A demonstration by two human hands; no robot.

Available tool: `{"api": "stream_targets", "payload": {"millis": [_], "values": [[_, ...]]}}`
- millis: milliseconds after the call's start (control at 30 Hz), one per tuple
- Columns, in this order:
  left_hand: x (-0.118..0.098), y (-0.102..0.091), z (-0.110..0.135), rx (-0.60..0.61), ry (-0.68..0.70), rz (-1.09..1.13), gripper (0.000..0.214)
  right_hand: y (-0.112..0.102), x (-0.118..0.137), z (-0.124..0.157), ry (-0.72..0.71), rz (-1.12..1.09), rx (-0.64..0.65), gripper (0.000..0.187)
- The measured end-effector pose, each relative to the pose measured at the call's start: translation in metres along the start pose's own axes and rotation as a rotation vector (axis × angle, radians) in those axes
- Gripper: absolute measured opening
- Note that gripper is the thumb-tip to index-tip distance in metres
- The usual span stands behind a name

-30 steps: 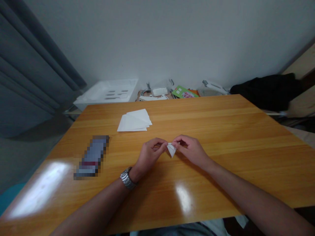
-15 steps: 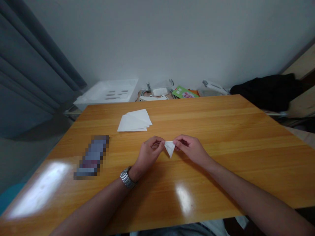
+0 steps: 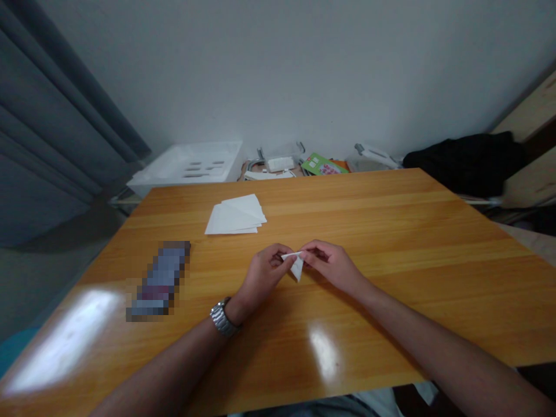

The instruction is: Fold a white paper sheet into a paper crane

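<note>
A small piece of white folded paper (image 3: pixel 297 269), shaped like a triangle with its point toward me, is held just over the wooden table (image 3: pixel 391 231). My left hand (image 3: pixel 266 271) pinches it from the left, the thumb lying across its front face. From the right, my right hand (image 3: pixel 332 265) grips its upper right corner between thumb and fingers. Both thumbs are close together near the top edge. The other fingertips are partly hidden behind the paper. A metal watch (image 3: pixel 222 317) is on my left wrist.
White paper sheets (image 3: pixel 237 214) lie stacked beyond my left hand. A pixelated phone-like object (image 3: pixel 160 278) rests at the left. Past the far edge are a white tray (image 3: pixel 186 165), a green booklet (image 3: pixel 324 164) and black cloth (image 3: pixel 469 162).
My left thumb has slid right across the paper's face, toward my right thumb. My hands are closer together, and the paper is slightly tilted. The view has shifted a little.
</note>
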State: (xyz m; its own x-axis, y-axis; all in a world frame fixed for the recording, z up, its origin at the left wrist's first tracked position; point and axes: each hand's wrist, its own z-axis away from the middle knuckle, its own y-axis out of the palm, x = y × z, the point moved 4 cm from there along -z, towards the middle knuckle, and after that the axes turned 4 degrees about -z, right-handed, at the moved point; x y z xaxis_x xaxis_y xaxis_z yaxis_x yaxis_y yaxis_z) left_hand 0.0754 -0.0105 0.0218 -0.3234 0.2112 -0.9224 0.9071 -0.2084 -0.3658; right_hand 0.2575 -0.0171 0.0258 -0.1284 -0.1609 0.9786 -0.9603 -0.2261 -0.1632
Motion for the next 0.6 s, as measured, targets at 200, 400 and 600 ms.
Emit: {"api": "stream_targets", "payload": {"millis": [200,400,600], "values": [[0.003,-0.001,-0.004,-0.059,-0.015,0.09,0.023,0.013,-0.013,0.001,0.107,-0.125,0.109,0.028],[0.007,0.002,-0.004,-0.058,-0.012,0.117,0.022,0.01,-0.017,-0.001,0.055,-0.056,0.072,0.019],[0.015,0.003,-0.006,-0.038,-0.026,0.112,0.023,-0.001,-0.013,-0.002,0.016,0.106,0.01,0.021]]}}
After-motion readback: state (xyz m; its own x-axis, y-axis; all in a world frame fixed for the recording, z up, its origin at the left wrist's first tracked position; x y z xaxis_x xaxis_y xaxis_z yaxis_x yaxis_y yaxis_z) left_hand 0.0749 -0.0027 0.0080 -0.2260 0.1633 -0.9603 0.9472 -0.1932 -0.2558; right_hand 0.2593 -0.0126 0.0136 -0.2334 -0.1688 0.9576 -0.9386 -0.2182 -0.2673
